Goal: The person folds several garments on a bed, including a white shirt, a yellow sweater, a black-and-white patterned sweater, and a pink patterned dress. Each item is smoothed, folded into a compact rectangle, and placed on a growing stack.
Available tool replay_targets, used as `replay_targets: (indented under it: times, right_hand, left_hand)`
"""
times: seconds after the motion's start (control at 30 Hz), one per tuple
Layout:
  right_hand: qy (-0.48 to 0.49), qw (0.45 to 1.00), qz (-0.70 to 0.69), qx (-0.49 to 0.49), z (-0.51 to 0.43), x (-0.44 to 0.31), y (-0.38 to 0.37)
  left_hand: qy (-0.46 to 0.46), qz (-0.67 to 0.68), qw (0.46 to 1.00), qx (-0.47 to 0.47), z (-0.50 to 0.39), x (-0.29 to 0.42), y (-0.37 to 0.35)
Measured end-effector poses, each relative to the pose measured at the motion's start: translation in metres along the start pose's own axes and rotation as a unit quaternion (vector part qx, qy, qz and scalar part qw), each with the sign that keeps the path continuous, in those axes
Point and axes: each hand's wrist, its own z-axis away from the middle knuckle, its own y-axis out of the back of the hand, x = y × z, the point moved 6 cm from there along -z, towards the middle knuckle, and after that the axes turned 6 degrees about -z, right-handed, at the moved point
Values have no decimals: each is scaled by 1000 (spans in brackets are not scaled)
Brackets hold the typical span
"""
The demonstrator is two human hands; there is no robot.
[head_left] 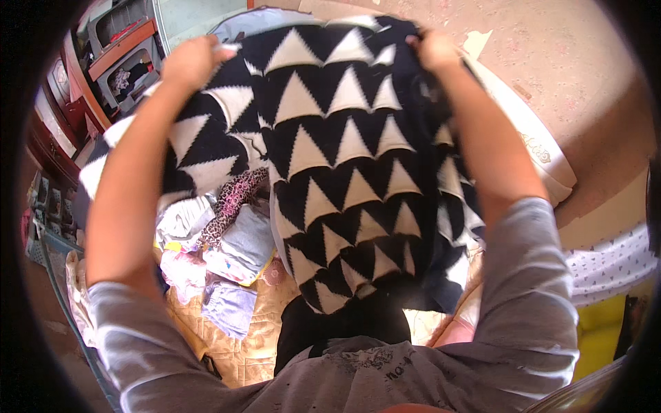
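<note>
A black knitted sweater (351, 155) with rows of white triangles hangs spread out in front of me, its body reaching down towards my lap. At its upper left, my left hand (191, 59) pinches the edge of the fabric. My right hand (434, 49) grips the upper right part, slightly blurred. One patterned sleeve (206, 139) drapes at the left behind my forearm; more of the knit hangs at the right beside my other forearm. Below the left sleeve lie a leopard-print garment (227, 206), a grey garment (248, 237) and light blue-grey shorts (230, 307).
The clothes lie on a gold quilted bedspread (248, 356). Shelving with grey bins (131, 77) stands at the upper left, and plastic baskets (51, 201) at the far left. A white curved edge with an ornament (537, 147) runs along the right. Heart-patterned white fabric (609, 266) is at the right.
</note>
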Motion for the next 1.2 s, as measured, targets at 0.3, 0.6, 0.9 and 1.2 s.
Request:
replay_targets:
  times: [0.3, 0.6, 0.9, 1.2]
  right_hand:
    - [-57, 993, -54, -87, 130, -8, -227]
    - [-5, 980, -166, -110, 232, -6, -132]
    - [-199, 933, -227, -196, 305, 21, -91]
    - [-303, 799, -396, -336, 401, 39, -86]
  left_hand:
    - [-142, 266, 932, -203, 108, 208, -233]
    - [-153, 315, 919, -181, 106, 207, -255]
    - [-93, 254, 962, -30, 148, 179, -226]
    - [257, 432, 809, -304, 350, 142, -178]
